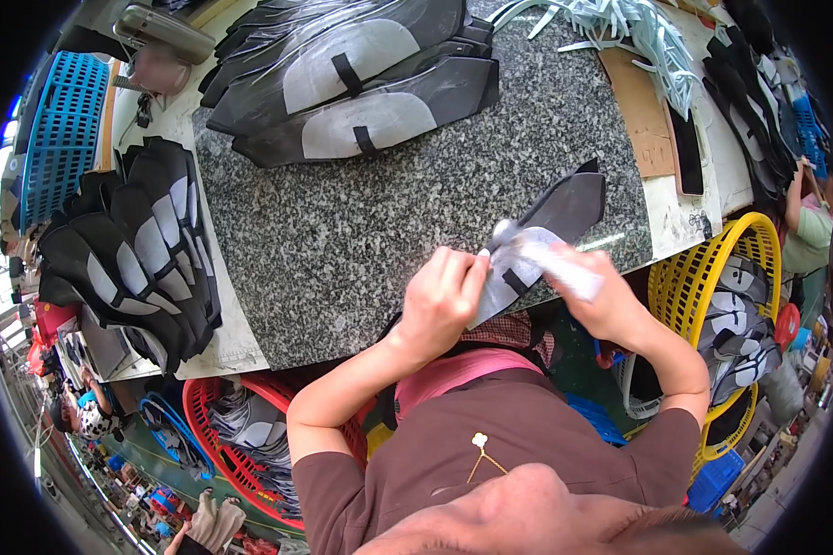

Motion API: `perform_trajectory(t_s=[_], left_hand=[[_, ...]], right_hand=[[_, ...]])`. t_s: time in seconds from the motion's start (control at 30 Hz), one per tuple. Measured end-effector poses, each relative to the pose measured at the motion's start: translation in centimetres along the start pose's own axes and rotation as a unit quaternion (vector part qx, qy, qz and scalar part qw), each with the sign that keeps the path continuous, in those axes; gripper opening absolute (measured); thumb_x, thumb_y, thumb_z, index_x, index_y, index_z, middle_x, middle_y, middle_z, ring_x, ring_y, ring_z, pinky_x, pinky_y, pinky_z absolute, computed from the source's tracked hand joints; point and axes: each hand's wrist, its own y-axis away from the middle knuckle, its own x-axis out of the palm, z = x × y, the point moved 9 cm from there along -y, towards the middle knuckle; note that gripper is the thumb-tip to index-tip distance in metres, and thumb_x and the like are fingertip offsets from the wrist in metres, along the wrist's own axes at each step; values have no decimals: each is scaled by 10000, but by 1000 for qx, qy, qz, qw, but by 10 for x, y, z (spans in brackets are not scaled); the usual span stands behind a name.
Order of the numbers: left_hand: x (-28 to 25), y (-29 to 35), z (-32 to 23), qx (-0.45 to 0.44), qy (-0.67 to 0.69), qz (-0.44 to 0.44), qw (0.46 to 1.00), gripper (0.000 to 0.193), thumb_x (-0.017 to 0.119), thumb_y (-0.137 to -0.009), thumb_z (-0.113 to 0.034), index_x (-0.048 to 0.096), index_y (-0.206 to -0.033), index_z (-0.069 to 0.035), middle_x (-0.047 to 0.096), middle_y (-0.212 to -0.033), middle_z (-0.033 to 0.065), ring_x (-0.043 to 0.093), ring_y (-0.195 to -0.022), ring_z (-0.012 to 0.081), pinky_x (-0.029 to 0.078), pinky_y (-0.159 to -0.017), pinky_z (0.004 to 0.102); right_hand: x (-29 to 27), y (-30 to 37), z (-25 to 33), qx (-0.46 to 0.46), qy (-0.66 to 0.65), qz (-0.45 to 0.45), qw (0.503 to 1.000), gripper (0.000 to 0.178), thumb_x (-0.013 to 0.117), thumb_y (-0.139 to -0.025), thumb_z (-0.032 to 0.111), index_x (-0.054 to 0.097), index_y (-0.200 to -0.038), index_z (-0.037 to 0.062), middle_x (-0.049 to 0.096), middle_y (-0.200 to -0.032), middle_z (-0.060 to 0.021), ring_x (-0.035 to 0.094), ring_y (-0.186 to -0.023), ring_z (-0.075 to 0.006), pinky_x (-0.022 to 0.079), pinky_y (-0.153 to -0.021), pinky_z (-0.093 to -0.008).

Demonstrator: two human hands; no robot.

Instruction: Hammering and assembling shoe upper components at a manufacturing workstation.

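At the front edge of the stone slab [379,222] lies a flat black shoe upper [572,205] with a pale grey patch and a small black tab. My left hand [442,301] is closed, pinching the upper's near-left edge between thumb and fingers. In my closed right hand [609,301] is a small hammer [565,268], smeared by motion, with a pale handle and a shiny head. Its head is over the upper's edge, right beside my left fingertips. I cannot tell whether it touches the material.
Stacked black-and-grey uppers [370,125] cover the slab's far side; more uppers [139,240] fan out at left. Pale blue strips [611,28] and a phone [685,153] lie far right. A red basket [199,425] and a yellow basket [666,287] flank me, holding pieces. Other people stand farther off.
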Motion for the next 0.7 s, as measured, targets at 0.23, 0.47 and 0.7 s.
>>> perform_trajectory(t_s=[0.23, 0.47, 0.7], left_hand=[[-10, 15, 10, -51, 33, 36, 998, 276, 752, -794, -25, 723, -1066, 12, 660, -904, 96, 639, -804, 267, 550, -667, 357], [-18, 20, 14, -38, 65, 33, 997, 233, 691, -793, -12, 698, -1022, 27, 650, -936, 109, 634, -833, 263, 545, -675, 365], [-20, 30, 5, -5, -2, 17, 1000, 188, 809, -818, -84, 722, -978, -37, 658, -864, 77, 631, -770, 264, 541, -652, 366]], right_hand=[[5, -13, -9, 88, 1, 48, 995, 216, 574, -1013, 166, 620, -1132, -8, 569, -677, -231, 644, -743, -471, 500, -637, -454], [26, -10, 2, 5, 52, 70, 996, 117, 576, -933, 91, 595, -1013, 9, 635, -792, -267, 634, -795, -496, 501, -657, -506], [41, 2, 21, -8, 50, 80, 996, 113, 565, -989, 113, 581, -964, 3, 617, -746, -260, 637, -756, -481, 487, -631, -503]])
